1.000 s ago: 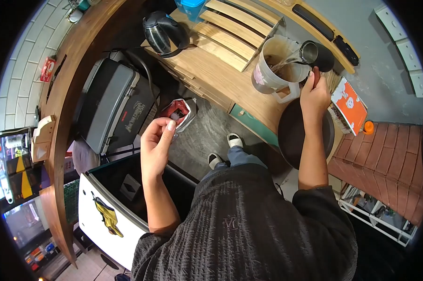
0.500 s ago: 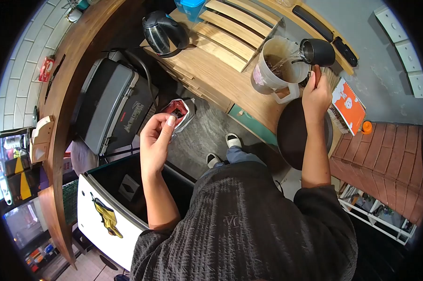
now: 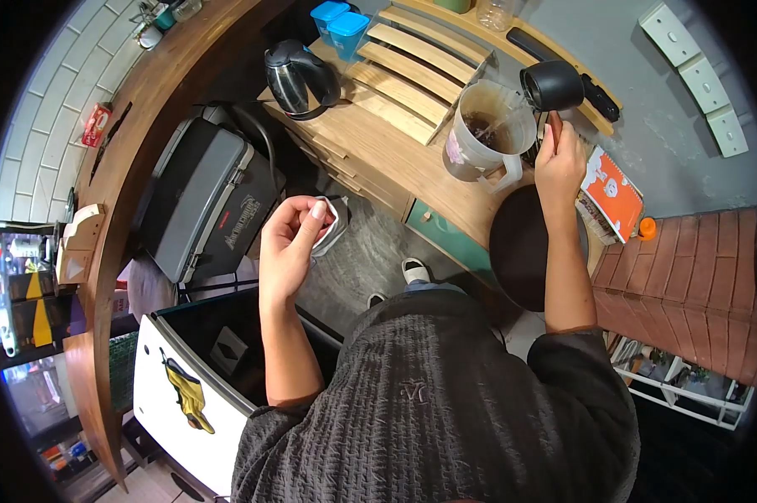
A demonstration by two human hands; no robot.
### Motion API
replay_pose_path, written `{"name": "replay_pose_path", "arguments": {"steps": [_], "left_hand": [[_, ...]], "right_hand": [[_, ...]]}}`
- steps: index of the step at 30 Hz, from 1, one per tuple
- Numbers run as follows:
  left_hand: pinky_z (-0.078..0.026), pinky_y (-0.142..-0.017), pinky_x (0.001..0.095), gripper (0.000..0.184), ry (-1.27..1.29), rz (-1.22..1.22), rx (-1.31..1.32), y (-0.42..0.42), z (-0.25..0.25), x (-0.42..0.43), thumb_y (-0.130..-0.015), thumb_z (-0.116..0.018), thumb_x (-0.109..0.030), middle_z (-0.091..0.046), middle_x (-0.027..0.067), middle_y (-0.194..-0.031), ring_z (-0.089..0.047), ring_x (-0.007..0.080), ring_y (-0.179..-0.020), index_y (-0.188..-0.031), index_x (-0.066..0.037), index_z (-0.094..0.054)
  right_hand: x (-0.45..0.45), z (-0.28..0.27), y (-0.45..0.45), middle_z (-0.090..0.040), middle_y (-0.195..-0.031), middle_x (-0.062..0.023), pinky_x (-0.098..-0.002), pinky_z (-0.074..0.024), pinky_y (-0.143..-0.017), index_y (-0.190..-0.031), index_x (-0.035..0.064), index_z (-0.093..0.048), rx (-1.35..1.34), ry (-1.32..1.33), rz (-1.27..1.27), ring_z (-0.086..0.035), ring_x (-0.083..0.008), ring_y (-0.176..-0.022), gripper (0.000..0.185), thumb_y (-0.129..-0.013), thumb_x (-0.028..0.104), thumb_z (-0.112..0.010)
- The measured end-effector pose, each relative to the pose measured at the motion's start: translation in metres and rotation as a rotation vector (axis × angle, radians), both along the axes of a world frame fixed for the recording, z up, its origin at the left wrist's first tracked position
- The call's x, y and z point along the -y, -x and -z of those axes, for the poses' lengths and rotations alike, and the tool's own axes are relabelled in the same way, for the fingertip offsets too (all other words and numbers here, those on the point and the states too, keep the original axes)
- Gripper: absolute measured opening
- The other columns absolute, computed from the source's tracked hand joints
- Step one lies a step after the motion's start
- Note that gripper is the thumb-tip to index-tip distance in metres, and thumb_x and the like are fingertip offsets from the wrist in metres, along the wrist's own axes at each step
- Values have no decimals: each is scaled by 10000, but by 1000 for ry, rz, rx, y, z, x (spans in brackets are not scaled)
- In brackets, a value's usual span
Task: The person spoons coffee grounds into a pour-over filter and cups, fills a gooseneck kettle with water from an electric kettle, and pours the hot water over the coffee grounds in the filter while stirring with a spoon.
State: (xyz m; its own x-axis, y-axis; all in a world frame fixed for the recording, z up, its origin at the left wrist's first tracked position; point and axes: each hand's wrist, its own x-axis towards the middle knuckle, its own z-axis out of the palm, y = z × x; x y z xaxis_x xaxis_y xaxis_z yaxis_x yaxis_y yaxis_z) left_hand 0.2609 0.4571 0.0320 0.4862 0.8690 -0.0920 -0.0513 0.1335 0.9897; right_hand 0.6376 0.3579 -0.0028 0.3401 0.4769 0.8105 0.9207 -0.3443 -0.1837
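Observation:
My right hand (image 3: 561, 168) grips the reddish-brown handle of a small black pot (image 3: 556, 85). The pot is tipped toward a translucent pitcher (image 3: 472, 159), and liquid runs from its lip into the brown liquid inside. The pitcher stands on the wooden counter (image 3: 378, 155), its handle toward me. My left hand (image 3: 290, 243) is raised over the floor, thumb and fingers pinched together; whatever they may hold is hidden. Behind its fingertips is an open bag (image 3: 337, 230). A dark round stool or disc (image 3: 534, 247) lies below my right forearm.
A black kettle (image 3: 299, 80) and blue-lidded containers (image 3: 347, 29) stand at the counter's far left, beside a slatted wooden rack (image 3: 412, 63). An orange notebook (image 3: 615, 194) leans at the right. A large dark case (image 3: 202, 197) and an open bin-like box (image 3: 228, 344) are at the left.
The black pot has tipped further over the pitcher, its dark underside now turned more toward the camera. The view has shifted slightly. My left hand stays raised and pinched.

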Motion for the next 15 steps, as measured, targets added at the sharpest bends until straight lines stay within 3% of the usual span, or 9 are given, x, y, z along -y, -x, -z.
{"name": "replay_pose_path", "arguments": {"steps": [9,15], "left_hand": [[-413,-580,146,144,-10,-32,-51,1,-7,5,-936,-596,-163,-597,-31,-744,-530,10,-660,-973,-24,-599],[-403,-560,147,138,-11,-31,-60,2,-4,6,-937,-596,-172,-591,-37,-735,-522,4,-655,-967,-37,-599]], "right_hand": [[-7,-35,-9,-624,-853,-198,-457,-462,-702,-1044,-21,-584,112,-32,-6,-595,-383,-777,236,-880,146,-609],[-7,-44,-8,-633,-871,-196,-443,-470,-725,-1036,-14,-590,112,-45,-17,-606,-381,-832,202,-887,123,-591]]}}
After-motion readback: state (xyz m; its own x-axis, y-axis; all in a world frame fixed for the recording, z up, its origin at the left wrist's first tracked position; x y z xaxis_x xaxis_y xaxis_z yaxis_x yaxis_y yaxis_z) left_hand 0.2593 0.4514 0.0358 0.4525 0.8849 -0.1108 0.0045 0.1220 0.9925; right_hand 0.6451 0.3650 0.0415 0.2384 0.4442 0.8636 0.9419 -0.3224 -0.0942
